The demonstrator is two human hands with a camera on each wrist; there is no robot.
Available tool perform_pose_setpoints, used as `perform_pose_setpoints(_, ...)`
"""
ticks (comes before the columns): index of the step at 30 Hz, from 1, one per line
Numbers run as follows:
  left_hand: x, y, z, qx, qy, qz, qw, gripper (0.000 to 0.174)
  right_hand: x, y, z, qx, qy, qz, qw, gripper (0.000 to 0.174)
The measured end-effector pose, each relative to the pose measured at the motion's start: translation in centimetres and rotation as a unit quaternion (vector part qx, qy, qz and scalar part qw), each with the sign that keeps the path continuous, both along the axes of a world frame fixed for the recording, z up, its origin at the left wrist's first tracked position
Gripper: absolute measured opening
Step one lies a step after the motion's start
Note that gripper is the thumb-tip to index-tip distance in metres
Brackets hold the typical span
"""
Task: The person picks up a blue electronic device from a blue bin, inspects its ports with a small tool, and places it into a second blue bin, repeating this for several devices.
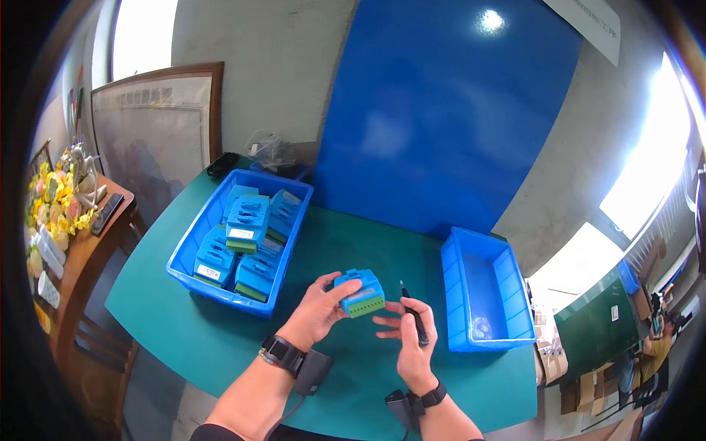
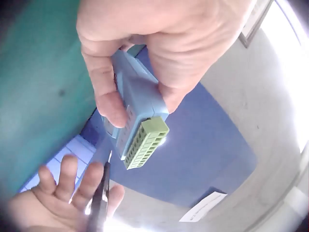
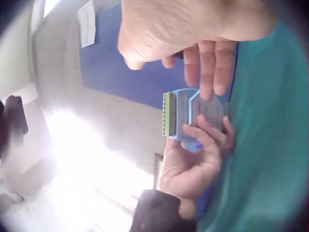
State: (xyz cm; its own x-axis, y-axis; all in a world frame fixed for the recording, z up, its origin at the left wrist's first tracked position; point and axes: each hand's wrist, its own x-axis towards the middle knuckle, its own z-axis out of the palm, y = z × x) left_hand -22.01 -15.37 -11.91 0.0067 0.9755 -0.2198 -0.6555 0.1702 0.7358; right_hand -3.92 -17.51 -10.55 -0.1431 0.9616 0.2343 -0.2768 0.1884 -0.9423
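My left hand (image 1: 312, 317) grips a light-blue plastic electronic module (image 1: 359, 288) between thumb and fingers, above the green table (image 1: 382, 239). A green screw terminal block (image 2: 147, 145) runs along one edge of this module and points away from the palm. Just to the right, my right hand (image 1: 417, 354) holds a slim black screwdriver (image 1: 421, 329), its thin metal tip upward and apart from the module. Some fingers of that hand stretch out toward the terminal block. In the right wrist view the module's flat, labelled face (image 3: 207, 110) shows, while the screwdriver is mostly hidden behind the hand.
At the left, a blue bin (image 1: 220, 296) holds several similar modules (image 1: 248, 217), stacked. Another blue bin (image 1: 482, 343) stands at the table's right edge. Behind rises a large blue board (image 1: 448, 117). Camera cables hang from both wrists. A wooden side table with flowers (image 1: 55, 202) stands far left.
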Motion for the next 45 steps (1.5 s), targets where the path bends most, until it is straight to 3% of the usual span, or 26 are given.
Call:
perform_pose_setpoints(1,-0.5,0.2,-0.5,-0.005,-0.038,0.008,0.999,0.093,0.3,-0.1,0.0,0.05,-0.058,-0.014,0.997,0.035)
perform_pose_setpoints(5,-1.8,0.2,-0.5,-0.004,-0.062,-0.021,0.998,0.091,0.4,-0.9,0.1,0.117,-0.021,-0.015,0.993,0.051)
perform_pose_setpoints(8,-1.7,0.1,-0.1,-0.004,-0.047,-0.014,0.999,0.09,0.9,-1.5,-0.5,0.23,-0.15,-0.036,0.961,0.053)
perform_pose_setpoints(11,-1.6,0.1,-0.2,-0.015,-0.026,-0.008,1.0,0.092,0.9,-1.9,-0.2,0.26,-0.171,-0.054,0.949,0.05)
perform_pose_setpoints(16,-1.3,0.0,-0.1,-0.016,-0.012,-0.001,1.0,0.095,1.0,-1.5,-0.2,0.261,-0.179,-0.06,0.947,0.032)
perform_pose_setpoints(29,-1.4,0.1,-0.3,-0.025,0.011,-0.004,1.0,0.101,0.9,-1.6,-0.6,0.28,-0.142,-0.104,0.944,0.034)
perform_pose_setpoints(45,-1.0,-0.3,0.2,-0.028,0.049,-0.006,0.998,0.099,0.3,-2.0,-1.0,0.262,-0.148,0.008,0.954,0.024)
